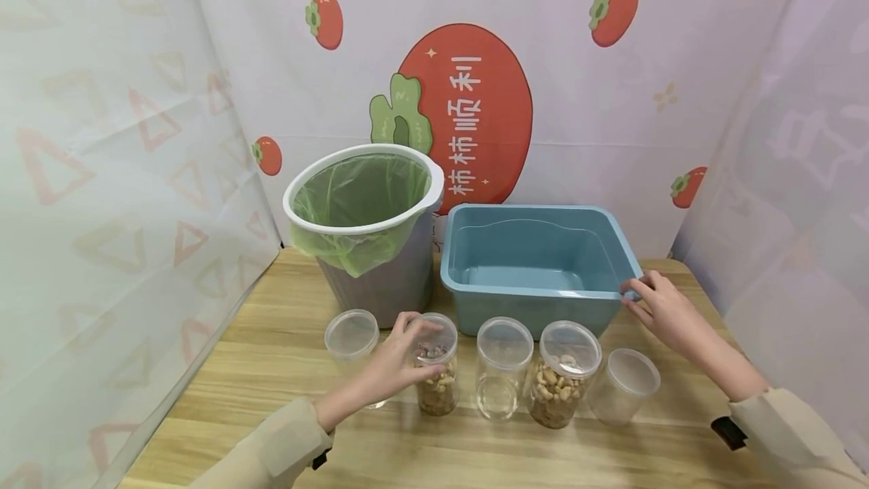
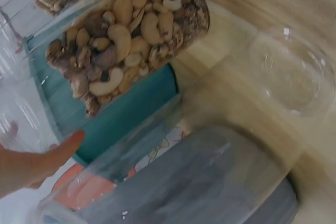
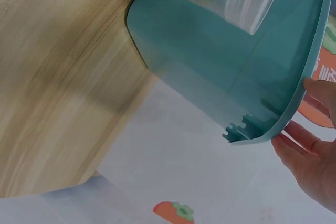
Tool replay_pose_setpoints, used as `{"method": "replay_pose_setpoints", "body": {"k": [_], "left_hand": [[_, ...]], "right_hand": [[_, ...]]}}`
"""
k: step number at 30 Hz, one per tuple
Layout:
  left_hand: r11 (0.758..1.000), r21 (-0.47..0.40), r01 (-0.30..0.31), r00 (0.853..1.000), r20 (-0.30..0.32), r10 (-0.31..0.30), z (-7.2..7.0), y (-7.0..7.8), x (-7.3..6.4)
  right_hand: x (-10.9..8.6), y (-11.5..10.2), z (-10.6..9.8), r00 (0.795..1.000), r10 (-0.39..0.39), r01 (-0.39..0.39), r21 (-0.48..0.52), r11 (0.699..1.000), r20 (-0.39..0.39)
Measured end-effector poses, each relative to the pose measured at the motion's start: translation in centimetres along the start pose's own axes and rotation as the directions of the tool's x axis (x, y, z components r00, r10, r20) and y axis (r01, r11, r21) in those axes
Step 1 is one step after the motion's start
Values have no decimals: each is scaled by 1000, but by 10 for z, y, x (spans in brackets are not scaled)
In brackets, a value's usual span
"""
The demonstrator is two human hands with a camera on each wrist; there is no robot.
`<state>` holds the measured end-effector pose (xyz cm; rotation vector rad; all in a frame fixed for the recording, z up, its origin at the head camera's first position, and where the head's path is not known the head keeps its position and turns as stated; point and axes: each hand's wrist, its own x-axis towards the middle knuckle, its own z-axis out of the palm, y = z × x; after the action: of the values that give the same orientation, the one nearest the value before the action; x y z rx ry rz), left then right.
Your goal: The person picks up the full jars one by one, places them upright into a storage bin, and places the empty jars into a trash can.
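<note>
My left hand [image 1: 388,365] is at the clear lidded jar of mixed nuts [image 1: 437,397], its fingers near the lid and its thumb stretched across the upper front. In the left wrist view the nuts [image 2: 121,45] show through the jar wall, and a straight finger [image 2: 60,156] points toward the jar's upper part. On the other side, my right hand [image 1: 664,312] pinches the front right corner of the blue plastic basin [image 1: 529,314]. The right wrist view shows fingers and thumb on both sides of the basin's rim [image 3: 300,95].
An empty clear jar [image 1: 351,338] stands left of the nut jar. To its right are another empty jar [image 1: 504,368], a second nut jar [image 1: 560,387] and a frosted-looking jar [image 1: 624,391]. Behind, a grey bin [image 1: 380,285] with a green liner stands beside the basin.
</note>
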<state>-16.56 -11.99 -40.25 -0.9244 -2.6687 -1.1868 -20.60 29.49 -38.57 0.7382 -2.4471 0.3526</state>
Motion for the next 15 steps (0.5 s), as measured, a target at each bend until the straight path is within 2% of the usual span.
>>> {"method": "replay_pose_setpoints", "body": {"k": [4,8,11,15], "left_hand": [[1000,10,-9,992,-123,10,5,0,3],[1000,19,-14,981,-195,18,3,3,7],[1000,14,-17,969,-248,20,-6,11,13],[1000,28,-13,955,-296,21,-26,25,25]], "right_hand": [[0,0,0,1000,7,-7,2,1000,7],[0,0,0,1000,1,-1,4,1000,10],[0,-1,1,1000,5,-5,4,1000,6],[-1,-1,1,1000,14,-14,-6,1000,5]]}}
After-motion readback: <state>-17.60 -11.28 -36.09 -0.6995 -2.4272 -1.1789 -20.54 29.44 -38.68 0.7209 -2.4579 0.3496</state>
